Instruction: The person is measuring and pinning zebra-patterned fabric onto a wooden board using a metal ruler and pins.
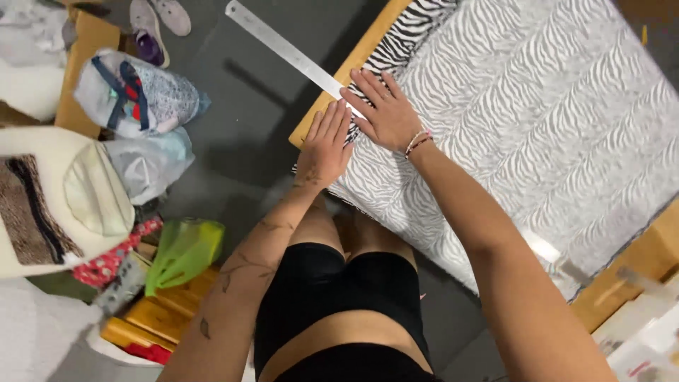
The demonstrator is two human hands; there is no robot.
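In the head view, upper middle of the frame, the left hand [326,141] and the right hand [382,112] lie open and flat, palms down, pressing a long metal ruler [283,48] onto zebra-print fabric [537,113] at the corner of a wooden table [357,60]. The ruler looks stiff, thin and slippery; the fabric soft and limp, probably best pinned flat near its edge.
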